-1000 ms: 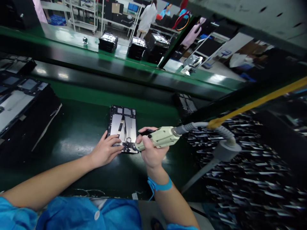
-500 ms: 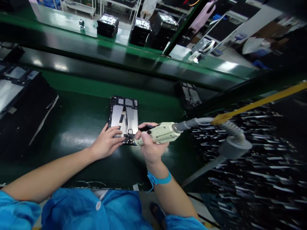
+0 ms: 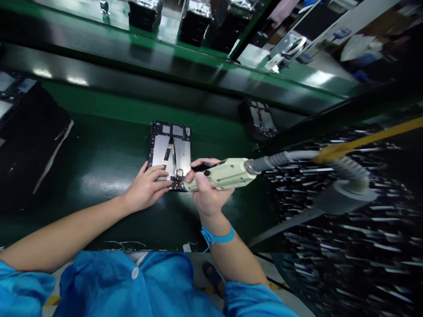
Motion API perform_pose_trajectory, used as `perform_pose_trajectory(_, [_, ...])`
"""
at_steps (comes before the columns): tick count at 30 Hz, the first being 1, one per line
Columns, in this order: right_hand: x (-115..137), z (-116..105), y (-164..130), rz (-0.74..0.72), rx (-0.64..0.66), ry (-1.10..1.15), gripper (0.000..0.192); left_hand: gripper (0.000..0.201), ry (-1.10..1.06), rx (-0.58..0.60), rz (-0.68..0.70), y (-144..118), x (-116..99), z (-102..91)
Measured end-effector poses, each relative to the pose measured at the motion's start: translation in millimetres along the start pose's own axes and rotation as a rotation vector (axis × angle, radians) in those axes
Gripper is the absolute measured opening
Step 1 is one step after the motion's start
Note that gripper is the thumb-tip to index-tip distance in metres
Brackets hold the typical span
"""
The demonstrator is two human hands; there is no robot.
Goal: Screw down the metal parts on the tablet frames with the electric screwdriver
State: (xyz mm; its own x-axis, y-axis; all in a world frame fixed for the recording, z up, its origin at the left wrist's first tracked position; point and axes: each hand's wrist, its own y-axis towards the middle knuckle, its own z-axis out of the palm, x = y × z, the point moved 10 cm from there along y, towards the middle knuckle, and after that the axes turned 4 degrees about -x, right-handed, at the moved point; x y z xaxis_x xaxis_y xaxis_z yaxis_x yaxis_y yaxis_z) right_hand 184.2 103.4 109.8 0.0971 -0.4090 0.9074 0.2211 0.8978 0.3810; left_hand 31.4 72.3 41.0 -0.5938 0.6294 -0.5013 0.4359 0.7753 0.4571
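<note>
An opened tablet (image 3: 183, 149) lies on the green bench, its silver battery plates and black frame facing up. My left hand (image 3: 143, 188) rests on its lower left part, with the fingers laid out flat across it. In my right hand (image 3: 209, 193) is a pale green electric screwdriver (image 3: 234, 173), gripped with the thumb on top. Its tip points left to the tablet's lower right edge; the exact contact is too small to make out. A blue strap (image 3: 218, 235) circles my right wrist.
A grey cable holder (image 3: 343, 196) and a yellow band (image 3: 370, 140) are at the right, beside many stacked dark parts (image 3: 340, 237). Another tablet stack (image 3: 259, 119) stands at back right. A tall black stack (image 3: 29, 136) is on the left. More stacks (image 3: 194, 22) stand across the bench.
The whole scene sits slightly higher in the view as the camera has tilted. Both hands keep their places at the tablet, and the screwdriver tip stays at its lower edge.
</note>
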Motion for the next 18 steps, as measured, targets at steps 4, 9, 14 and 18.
perform_pose_trajectory(4, [-0.1, 1.7, -0.9, 0.000, 0.003, -0.011, 0.024, 0.021, 0.003, 0.011, -0.005, 0.4, 0.3, 0.6])
perform_pose_trajectory(9, [0.2, 8.0, -3.5, -0.009, 0.050, 0.036, 0.023, 0.022, -0.001, 0.017, -0.016, 0.4, 0.3, 0.5])
perform_pose_trajectory(14, [0.6, 11.2, -6.2, -0.022, 0.064, 0.065, 0.024, 0.021, -0.017, 0.011, -0.027, 0.4, 0.8, 0.5])
perform_pose_trajectory(18, [-0.1, 11.0, -6.5, -0.019, 0.052, 0.036, 0.024, 0.021, -0.018, 0.008, -0.021, 0.4, -0.2, -0.1])
